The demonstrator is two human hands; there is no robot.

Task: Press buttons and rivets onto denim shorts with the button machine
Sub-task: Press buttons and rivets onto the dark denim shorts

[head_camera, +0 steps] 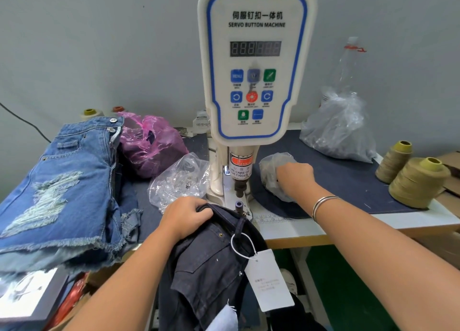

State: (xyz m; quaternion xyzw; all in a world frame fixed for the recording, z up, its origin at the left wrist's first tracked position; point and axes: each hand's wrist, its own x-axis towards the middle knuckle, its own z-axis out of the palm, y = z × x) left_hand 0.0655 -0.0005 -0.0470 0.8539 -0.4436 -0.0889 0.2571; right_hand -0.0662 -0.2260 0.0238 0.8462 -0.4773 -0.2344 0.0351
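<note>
Fingers of the left hand (185, 217) curl round the waistband of dark denim shorts (211, 261) just below the button machine (254, 81). The right hand (295, 179) reaches into a small clear bag (270, 166); its grip is hidden.

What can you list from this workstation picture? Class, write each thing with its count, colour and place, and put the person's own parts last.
button machine: one, white with blue trim, centre back
dark denim shorts: one, navy, white tag, front centre under the machine
light denim shorts: a stack, count unclear, blue, frayed, left
pink bag: one, left of the machine
clear bags: three; left of the machine base, right of it, back right
thread cones: two, olive, far right; two more behind the blue shorts
plastic bottle: one, clear, back right
left hand: grips the dark shorts' waistband
right hand: in the small clear bag, bangles on wrist
</note>
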